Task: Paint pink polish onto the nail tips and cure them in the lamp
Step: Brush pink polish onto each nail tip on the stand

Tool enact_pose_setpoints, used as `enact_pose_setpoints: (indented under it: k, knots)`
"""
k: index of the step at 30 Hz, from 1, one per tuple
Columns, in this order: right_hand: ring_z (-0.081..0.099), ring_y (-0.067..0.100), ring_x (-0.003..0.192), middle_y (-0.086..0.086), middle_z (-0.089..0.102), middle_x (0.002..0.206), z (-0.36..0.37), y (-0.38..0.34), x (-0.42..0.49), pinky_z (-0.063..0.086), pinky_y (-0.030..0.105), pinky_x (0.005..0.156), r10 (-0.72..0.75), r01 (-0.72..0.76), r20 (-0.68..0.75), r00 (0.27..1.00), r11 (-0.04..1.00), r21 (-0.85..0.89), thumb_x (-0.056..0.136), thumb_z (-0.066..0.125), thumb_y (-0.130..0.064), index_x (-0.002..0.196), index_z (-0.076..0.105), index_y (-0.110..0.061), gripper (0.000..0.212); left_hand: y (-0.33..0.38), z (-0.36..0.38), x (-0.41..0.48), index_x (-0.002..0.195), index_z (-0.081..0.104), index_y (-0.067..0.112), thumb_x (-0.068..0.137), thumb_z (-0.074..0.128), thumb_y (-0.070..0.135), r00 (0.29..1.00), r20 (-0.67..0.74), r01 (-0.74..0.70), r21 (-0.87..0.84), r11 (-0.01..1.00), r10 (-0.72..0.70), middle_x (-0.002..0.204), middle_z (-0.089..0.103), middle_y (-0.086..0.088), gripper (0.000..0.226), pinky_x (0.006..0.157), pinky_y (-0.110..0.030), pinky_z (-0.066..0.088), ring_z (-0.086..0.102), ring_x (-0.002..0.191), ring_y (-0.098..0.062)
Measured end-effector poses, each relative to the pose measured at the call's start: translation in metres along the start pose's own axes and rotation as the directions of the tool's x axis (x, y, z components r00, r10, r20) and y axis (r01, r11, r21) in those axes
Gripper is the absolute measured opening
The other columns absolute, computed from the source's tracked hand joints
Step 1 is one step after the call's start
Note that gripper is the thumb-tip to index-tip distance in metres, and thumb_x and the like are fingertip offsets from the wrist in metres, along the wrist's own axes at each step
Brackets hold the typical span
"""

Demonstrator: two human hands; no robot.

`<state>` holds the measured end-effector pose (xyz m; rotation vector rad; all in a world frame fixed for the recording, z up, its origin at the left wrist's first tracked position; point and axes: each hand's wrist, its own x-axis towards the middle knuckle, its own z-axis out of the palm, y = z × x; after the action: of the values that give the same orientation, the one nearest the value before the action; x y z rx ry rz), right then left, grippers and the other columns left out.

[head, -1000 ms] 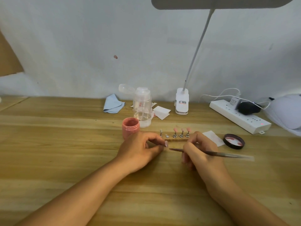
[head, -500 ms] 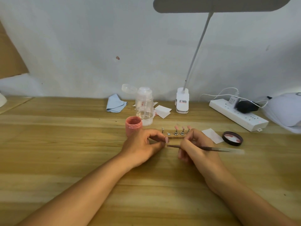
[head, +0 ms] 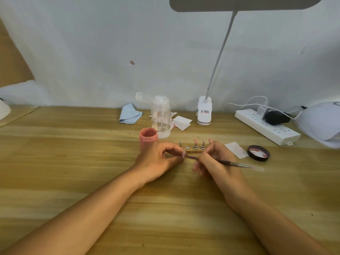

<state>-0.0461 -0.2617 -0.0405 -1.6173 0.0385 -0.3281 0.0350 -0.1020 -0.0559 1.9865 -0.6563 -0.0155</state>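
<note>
**A:** Which step is in hand here?

**B:** The painting, I judge. On the wooden bench (head: 73, 162), the white curing lamp (head: 320, 124) sits at the right edge of the frame, well apart from the work. In the centre, the left hand (head: 158, 159) pinches one nail tip (head: 184, 154) between thumb and forefinger. The right hand (head: 215, 162) is closed around a thin brush (head: 224, 162), held like a pen, with its point at that tip.

**A:** And the polish?

**B:** The open pink polish jar (head: 148, 137) stands just behind the left hand. Its black lid (head: 258, 153) lies right of centre. On the small holder strip (head: 193, 151) behind the hands, the other nail tips (head: 195, 141) look already pink.

**A:** What does the next move call for?

**B:** I think short, steady strokes while the left hand keeps the tip from turning. Then the tip must go back on the holder without touching the wet side, and the holder must be carried right to the curing lamp.

**A:** Is there any writing to read?

**B:** The desk lamp clamp (head: 204, 112), at the back of the bench, has a label with red and dark print, too small to read. The plug on the power strip (head: 266, 128) also has print, but it is not legible. I see no brand on the jar.
</note>
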Motion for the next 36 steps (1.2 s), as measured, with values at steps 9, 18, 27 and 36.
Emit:
enact_pose_setpoints:
  k: [9,18,27,36]
  knots:
    - [0.052,0.017,0.051,0.013,0.065,0.059,0.0015,0.0027,-0.0011,0.043,0.02,0.047,0.017,-0.016,-0.019,1.0,1.0,0.025,0.086,0.052,-0.001,0.079,0.049,0.001,0.009,-0.0077,-0.0009,-0.0025,0.088,0.077,0.025,0.086,0.075,0.014,0.999,-0.013,0.03,-0.061,0.998,-0.031,0.089,0.075,0.014,0.012,0.046,-0.009,0.025,0.038,0.044,0.003]
    - [0.053,0.017,0.053,0.012,0.065,0.062,-0.0002,0.0006,-0.0013,0.042,0.023,0.046,-0.003,0.004,-0.02,1.0,0.999,0.047,0.09,0.052,0.002,0.082,0.048,0.003,0.009,-0.0057,-0.0007,-0.0022,0.092,0.077,0.021,0.086,0.073,0.011,1.0,-0.019,0.004,-0.027,1.0,-0.005,0.089,0.074,0.01,0.012,0.045,-0.009,0.025,0.038,0.043,0.003]
    - [0.045,0.017,0.05,0.005,0.059,0.056,0.0004,0.0035,0.001,0.037,0.025,0.045,-0.009,0.008,-0.021,1.0,0.999,-0.046,0.085,0.054,-0.001,0.079,0.048,-0.004,0.01,-0.0071,0.0015,-0.0016,0.087,0.076,0.032,0.085,0.074,0.02,1.0,-0.017,0.007,0.142,0.99,-0.005,0.081,0.07,0.017,0.012,0.045,-0.004,0.029,0.046,0.047,0.018]
    - [0.052,0.015,0.051,0.006,0.065,0.059,0.0004,0.007,-0.0001,0.044,0.03,0.049,-0.02,0.018,-0.02,1.0,0.993,-0.118,0.083,0.058,-0.006,0.079,0.05,-0.007,0.009,-0.0051,0.0019,-0.0011,0.082,0.072,0.04,0.085,0.075,0.023,1.0,-0.006,0.014,0.188,0.982,-0.013,0.083,0.071,0.021,0.017,0.044,-0.005,0.029,0.046,0.048,0.019]
